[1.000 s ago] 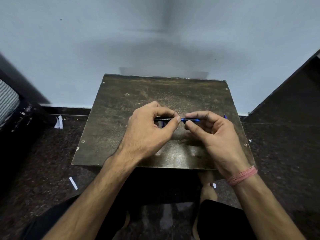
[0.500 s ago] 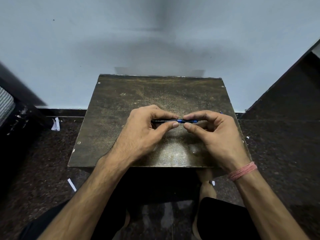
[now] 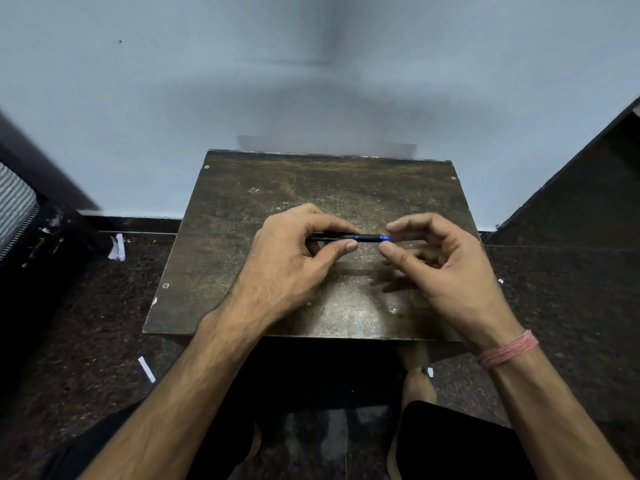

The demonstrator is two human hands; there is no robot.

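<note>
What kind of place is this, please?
Probably a plain indoor room, perhaps a home: a small worn table stands by a pale painted wall on a dark speckled stone floor.

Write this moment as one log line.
left hand grips slim black-and-blue plastic pen | right hand at its blue end, hold unclear | over worn brown table

1. A plain pale blue-grey wall (image 3: 173,98) fills the far side, with a soft shadow up its middle.
2. A dark skirting strip (image 3: 138,225) runs along its foot.
3. The floor (image 3: 86,323) is dark speckled stone, with white paper scraps (image 3: 117,247) lying on it.
4. The surface (image 3: 311,181) is a worn brown board with screws near its edges.
5. A dark panel (image 3: 571,202) rises at the right.
</note>
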